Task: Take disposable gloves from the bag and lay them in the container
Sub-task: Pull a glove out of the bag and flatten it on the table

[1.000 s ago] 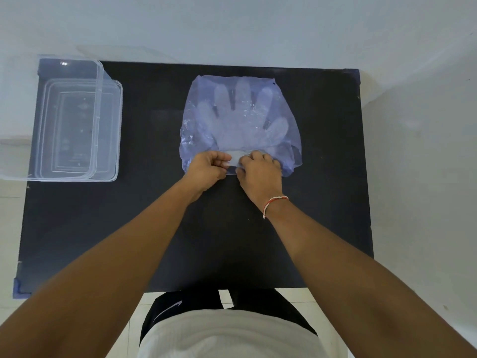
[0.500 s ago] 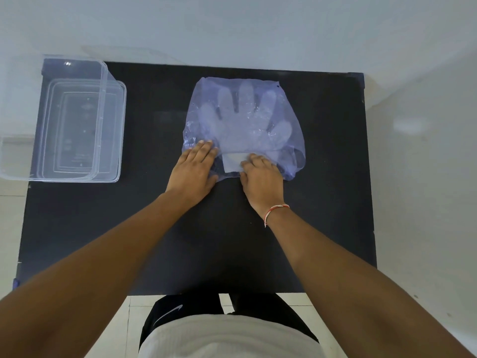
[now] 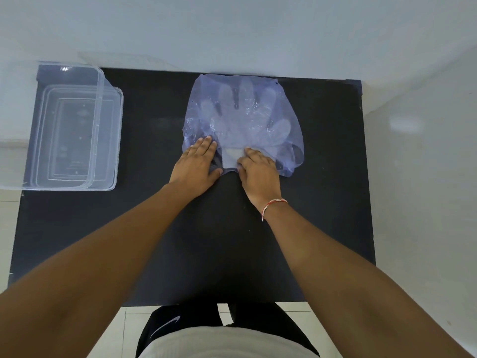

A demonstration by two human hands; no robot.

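Head view: the left hand (image 3: 197,166) is laid flat, its fingers (image 3: 206,146) straight and held together, pressed on the near left corner of a thin bluish translucent plastic bag (image 3: 290,120). The fingers of the right hand (image 3: 259,169) are bent down at the mouth of the bag, just beside a pale whitish strip (image 3: 232,157) that is seen between the two hands; whether anything is pinched under them cannot be told. Just beyond the fingertips, a flat stack of clear, crinkled disposable gloves (image 3: 242,112) is seen through the film, hand-shaped, with the glove fingers spread away from the person. The gloves are all judged to be inside the bag, so the step in hand is taken to be the opening of the bag's mouth. For the next move, the film would have to be held down on one side while a single slippery glove is separated at its cuff and drawn out toward the person. Far to the left of the left hand, well apart from the bag, a clear rigid rectangular plastic container (image 3: 111,140) is set on the matt black worktop (image 3: 154,228); no glove can be made out in it. A red and white thread band (image 3: 273,204) is worn on the right wrist.
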